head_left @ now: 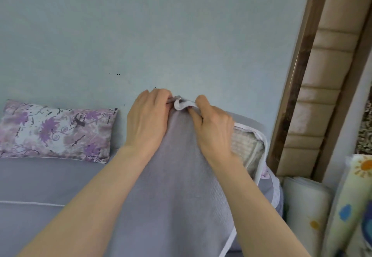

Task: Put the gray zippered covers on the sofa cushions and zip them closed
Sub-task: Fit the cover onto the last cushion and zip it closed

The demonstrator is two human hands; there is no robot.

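A gray zippered cover is stretched over a sofa cushion that stands on edge in front of me. My left hand pinches the small metal zipper pull at the cover's top corner. Beside it, my right hand grips the folded corner of the cover. On the right side the cover gapes, and the cushion's pale striped inner fabric shows through the gap. A white piped edge runs along that gap.
A gray sofa seat with white piping lies at the left, bearing a purple floral pillow against the blue wall. At the right stand a tufted beige panel in a brown frame, a white roll and a patterned mat.
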